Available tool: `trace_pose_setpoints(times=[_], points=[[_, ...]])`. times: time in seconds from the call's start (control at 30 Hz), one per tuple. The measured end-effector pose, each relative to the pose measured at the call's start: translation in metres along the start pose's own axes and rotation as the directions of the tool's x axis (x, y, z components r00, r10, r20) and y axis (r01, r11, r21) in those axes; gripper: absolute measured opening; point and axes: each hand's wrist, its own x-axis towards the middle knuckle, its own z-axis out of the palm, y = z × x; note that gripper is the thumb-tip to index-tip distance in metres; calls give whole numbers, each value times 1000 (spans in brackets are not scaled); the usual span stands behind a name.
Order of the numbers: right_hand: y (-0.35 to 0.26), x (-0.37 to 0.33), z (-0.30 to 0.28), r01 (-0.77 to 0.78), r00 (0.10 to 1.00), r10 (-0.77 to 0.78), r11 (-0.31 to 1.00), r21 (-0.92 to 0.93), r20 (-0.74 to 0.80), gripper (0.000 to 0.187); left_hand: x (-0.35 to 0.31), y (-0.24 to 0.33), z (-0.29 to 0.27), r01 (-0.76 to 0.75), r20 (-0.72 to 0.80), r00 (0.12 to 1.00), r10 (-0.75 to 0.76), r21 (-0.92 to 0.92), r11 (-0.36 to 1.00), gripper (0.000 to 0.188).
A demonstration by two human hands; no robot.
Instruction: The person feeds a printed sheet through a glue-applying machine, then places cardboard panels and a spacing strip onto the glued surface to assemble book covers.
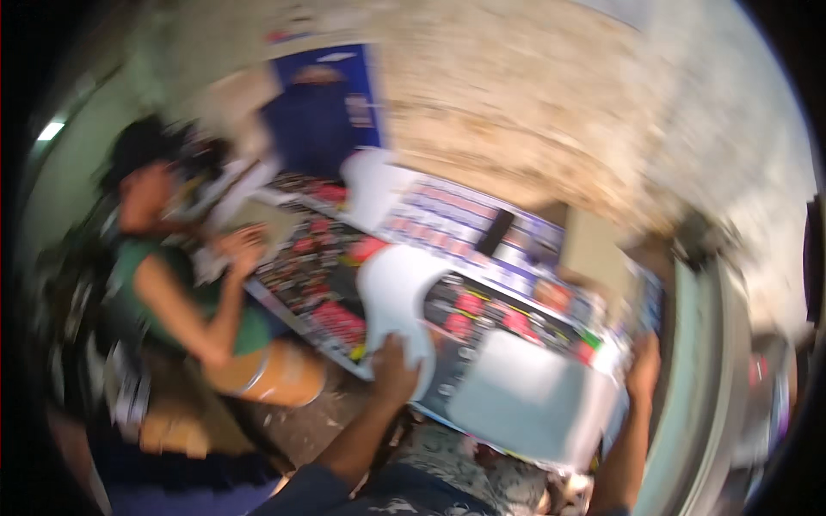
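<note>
My left hand (pixel 396 371) rests on the lower end of a white, curved cut sheet (pixel 396 288), with thumb and fingers apart. This sheet lies on a table covered with printed sheets in black, red and white (pixel 318 292). At the table's right end, my right hand (pixel 644 365) is beside a blurred cluster of small white and coloured items (pixel 609 351). Its fingers are smeared, so any hold is unclear. Between my hands, close to my body, lies a pale sheet with rounded corners (pixel 516 387).
A co-worker in a green top (pixel 159 275) sits at the left, hands over the table. Near them stands an orange-brown drum (pixel 288 374). A black rectangular object (pixel 495 232) and a grey-brown board (pixel 595 251) lie at the back. A pale green ledge (pixel 684 353) borders the right.
</note>
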Motion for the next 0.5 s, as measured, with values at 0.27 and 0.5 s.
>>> trace_pose_setpoints(times=[0.27, 0.5], points=[[-66, 75, 25, 378, 922, -374, 814, -441, 99, 53, 5, 12, -22, -79, 14, 997, 80, -86, 993, 34], [-51, 109, 108, 447, 894, -358, 671, -592, 270, 55, 0, 4, -29, -67, -14, 998, 66, -140, 988, 27]])
